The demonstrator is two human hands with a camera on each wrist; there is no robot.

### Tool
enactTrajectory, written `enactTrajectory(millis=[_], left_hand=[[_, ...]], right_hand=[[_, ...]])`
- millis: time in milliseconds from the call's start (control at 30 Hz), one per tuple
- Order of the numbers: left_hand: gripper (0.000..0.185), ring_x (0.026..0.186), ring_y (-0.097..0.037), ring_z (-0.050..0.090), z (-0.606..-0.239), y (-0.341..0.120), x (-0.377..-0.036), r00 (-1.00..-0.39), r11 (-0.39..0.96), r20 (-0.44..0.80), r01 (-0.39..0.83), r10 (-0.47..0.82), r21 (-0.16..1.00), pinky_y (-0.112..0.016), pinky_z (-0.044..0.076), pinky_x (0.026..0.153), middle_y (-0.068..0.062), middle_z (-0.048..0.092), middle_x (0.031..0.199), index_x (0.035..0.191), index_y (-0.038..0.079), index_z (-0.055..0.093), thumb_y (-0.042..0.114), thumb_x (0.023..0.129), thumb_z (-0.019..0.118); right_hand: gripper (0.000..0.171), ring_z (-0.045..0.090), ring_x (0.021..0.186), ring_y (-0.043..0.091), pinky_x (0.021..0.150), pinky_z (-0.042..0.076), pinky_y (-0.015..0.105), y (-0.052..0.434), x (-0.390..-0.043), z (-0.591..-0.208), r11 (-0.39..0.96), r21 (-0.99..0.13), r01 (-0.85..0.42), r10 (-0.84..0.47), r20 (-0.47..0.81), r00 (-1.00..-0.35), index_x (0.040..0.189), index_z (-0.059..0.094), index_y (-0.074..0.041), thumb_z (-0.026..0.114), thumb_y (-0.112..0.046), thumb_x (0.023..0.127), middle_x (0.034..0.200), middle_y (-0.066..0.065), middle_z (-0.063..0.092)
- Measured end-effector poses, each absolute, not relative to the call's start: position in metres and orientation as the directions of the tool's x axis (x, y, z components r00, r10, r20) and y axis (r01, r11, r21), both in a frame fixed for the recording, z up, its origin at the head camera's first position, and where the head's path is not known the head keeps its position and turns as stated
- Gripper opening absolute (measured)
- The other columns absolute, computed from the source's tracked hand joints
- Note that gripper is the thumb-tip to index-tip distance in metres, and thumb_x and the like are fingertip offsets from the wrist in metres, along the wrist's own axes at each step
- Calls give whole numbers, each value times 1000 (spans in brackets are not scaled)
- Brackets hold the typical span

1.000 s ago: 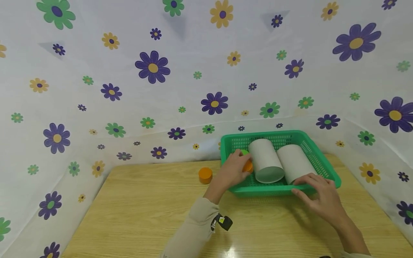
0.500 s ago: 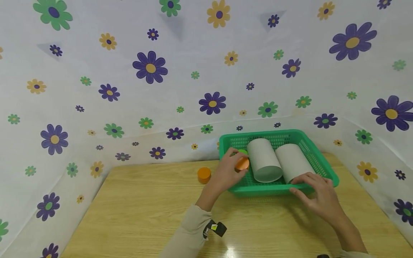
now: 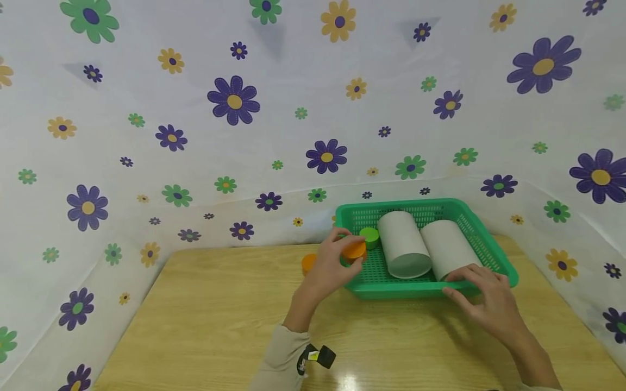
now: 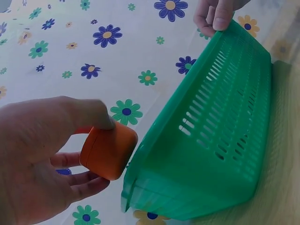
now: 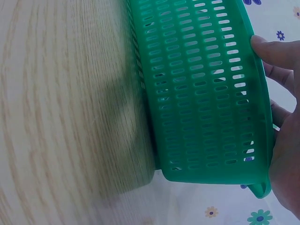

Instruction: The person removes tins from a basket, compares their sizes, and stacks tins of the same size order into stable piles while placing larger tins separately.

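Two fingers and thumb of my left hand (image 3: 329, 266) pinch the orange cap (image 3: 354, 250) loosely above the basket (image 3: 420, 288) rim my right hand (image 3: 481, 297) steadies with flat fingers; it could slip sideways.

A second orange cap (image 3: 307, 263) lies on the wooden surface (image 3: 205, 320); white cloth with printed flowers (image 3: 233, 101) hangs behind
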State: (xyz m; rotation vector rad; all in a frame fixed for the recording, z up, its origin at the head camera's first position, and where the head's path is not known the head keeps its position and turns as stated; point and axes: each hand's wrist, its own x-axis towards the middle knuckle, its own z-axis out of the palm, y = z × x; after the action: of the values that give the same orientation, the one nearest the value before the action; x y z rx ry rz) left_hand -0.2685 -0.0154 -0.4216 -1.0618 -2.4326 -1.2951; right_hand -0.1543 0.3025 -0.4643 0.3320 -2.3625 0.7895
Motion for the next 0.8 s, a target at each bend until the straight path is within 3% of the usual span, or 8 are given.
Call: enactTrajectory(millis=[500,800], left_hand=[[40,111,-21,58,-434,-36,-270,-740,233,537,651,404,722,-35,57,93,-7,54,125,127,8,72,5,87,80],[40,113,-23,58,-438,-57,-279,-743,258,572,662,348,703,-35,56,96,-9,54,127,128,6,71,7,89,80]], right_hand=[[29,52,101,7,80,28,52,305,-155,-465,787,-456,-416,-44,632,-774,94,73,-22,89,-8,75,98,-10,67],[30,51,101,5,81,28,54,304,-155,-464,786,-458,-416,-43,631,-775,93,72,-24,89,-7,75,97,-10,67]])
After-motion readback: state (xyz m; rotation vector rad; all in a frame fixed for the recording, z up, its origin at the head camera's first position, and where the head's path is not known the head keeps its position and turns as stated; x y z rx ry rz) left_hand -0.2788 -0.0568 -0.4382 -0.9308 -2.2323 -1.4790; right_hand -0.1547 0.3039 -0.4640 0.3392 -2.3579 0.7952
